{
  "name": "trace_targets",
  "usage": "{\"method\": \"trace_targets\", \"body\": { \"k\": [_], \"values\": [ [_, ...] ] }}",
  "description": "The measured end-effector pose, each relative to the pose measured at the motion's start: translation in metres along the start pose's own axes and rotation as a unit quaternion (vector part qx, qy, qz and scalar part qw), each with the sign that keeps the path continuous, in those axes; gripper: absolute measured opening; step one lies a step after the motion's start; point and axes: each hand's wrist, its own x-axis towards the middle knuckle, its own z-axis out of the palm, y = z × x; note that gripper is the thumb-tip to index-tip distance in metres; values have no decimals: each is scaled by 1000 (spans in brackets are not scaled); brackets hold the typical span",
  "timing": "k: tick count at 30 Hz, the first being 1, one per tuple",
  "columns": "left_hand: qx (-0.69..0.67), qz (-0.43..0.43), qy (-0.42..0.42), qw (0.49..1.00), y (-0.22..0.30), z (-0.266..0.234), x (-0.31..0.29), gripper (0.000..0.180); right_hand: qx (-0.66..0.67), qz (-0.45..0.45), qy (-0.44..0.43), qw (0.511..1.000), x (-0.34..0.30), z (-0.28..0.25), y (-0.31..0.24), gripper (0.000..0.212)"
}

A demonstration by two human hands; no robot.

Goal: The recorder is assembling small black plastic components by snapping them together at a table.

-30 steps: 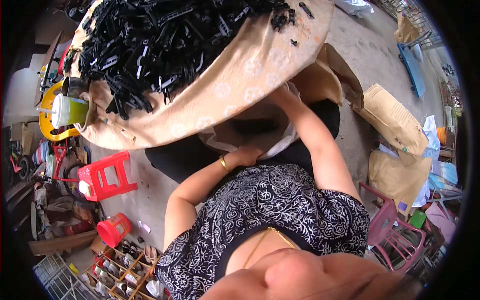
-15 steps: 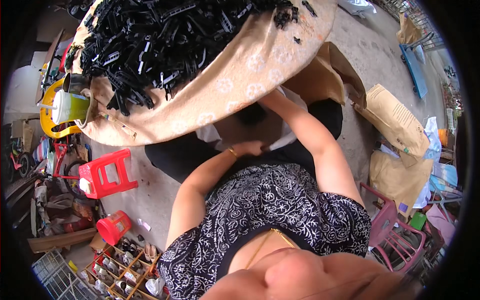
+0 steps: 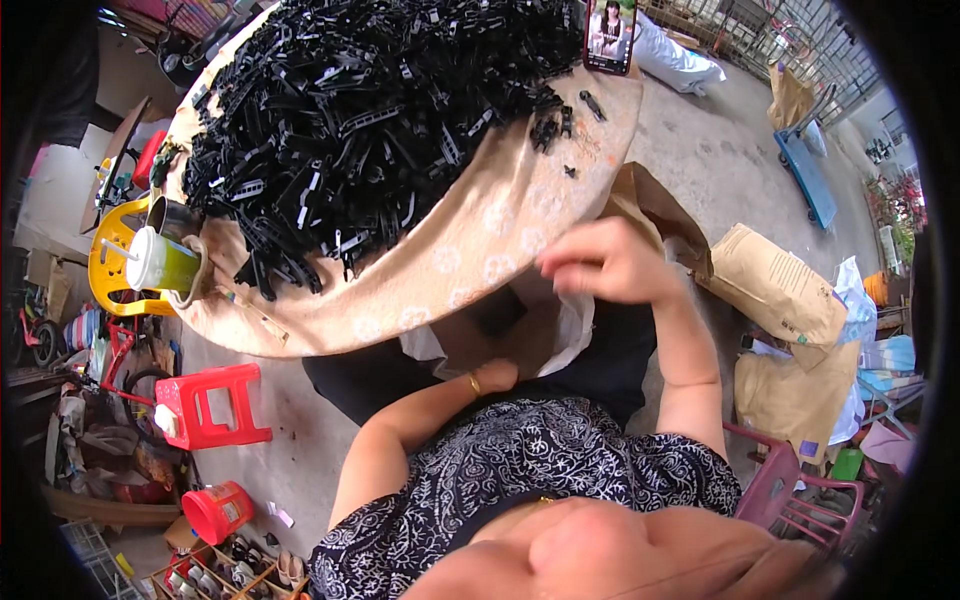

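Observation:
My left hand [image 3: 495, 376] is closed at my lap, on the near rim of a bag with a brown inside and white edges [image 3: 573, 338]. The bag stands open between my legs, partly under the table edge, and its contents are in shadow. My right hand [image 3: 612, 262] is raised over the table's near right edge, fingers loosely bent and apart, with nothing visible in it. Beyond it, a big heap of small black plastic clip-like pieces [image 3: 370, 130] covers much of the cloth-topped round table [image 3: 440, 265]. A few loose pieces [image 3: 550, 128] lie right of the heap.
A phone [image 3: 610, 35] stands at the table's far right. A lidded cup with a straw [image 3: 162, 262] stands by a yellow stool [image 3: 108, 250] at the left. On the floor are a red stool [image 3: 215, 405], a red bucket [image 3: 217, 512] and brown paper sacks [image 3: 780, 285]; a pink chair [image 3: 775, 470] stands right.
My right hand has come up out of the bag to above the table edge. My left hand stays at the bag's rim. The view has tilted up, bringing the phone into sight.

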Motion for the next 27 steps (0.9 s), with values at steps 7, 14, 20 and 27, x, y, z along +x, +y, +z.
{"method": "trace_targets", "body": {
  "k": [7, 14, 20, 27],
  "values": [
    [68, -13, 49, 996, 51, -71, -25, 23, -376, 111, 443, 806, 66, -96, 111, 23],
    [-9, 127, 323, 938, 162, -296, -135, 22, -440, 139, 401, 791, 89, -85, 129, 19],
    [246, -81, 546, 796, 116, -375, -99, 41, -230, -57, 509, 827, 103, -40, 66, 14],
    [140, -91, 544, 822, 86, -382, -97, 35, -61, -69, 363, 927, 88, 27, 47, 23]
  ]
}}
